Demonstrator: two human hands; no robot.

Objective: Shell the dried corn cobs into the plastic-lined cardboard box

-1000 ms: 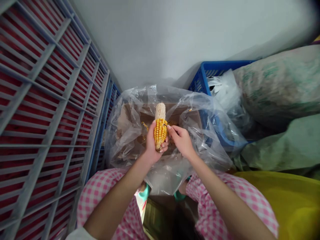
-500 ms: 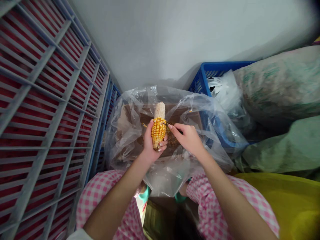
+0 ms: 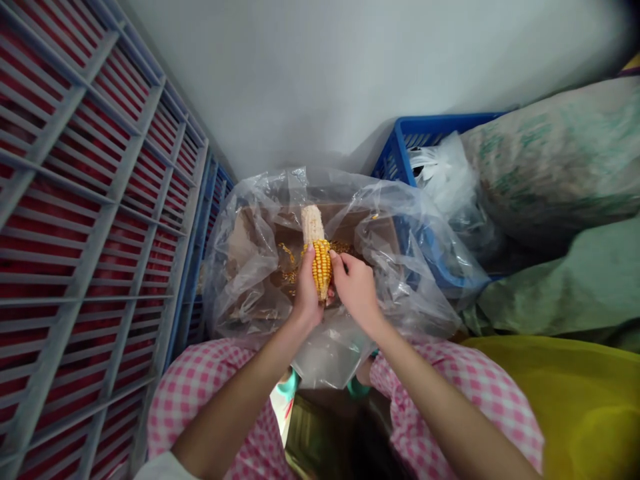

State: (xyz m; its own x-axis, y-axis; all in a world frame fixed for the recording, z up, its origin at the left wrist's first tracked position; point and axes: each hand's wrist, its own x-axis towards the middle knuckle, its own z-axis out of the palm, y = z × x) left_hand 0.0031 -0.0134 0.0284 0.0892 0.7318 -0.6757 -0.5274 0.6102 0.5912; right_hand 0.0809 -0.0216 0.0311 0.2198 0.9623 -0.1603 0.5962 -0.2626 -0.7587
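Gripping a corn cob, its upper half bare and its lower half still set with yellow kernels, the left hand holds it upright above a plastic-lined cardboard box of loose kernels, the right hand pinched against the remaining rows.

Even, soft light, fairly bright; source out of view, no hard beam. Pale wall shows only a faint diffuse shadow beside the blue crate. Small glints on the plastic bag. Cob sharp at centre. Edges soften: sack blurred at upper right, corner darkening. Wide-lens curve bends the red crate's bars at left.
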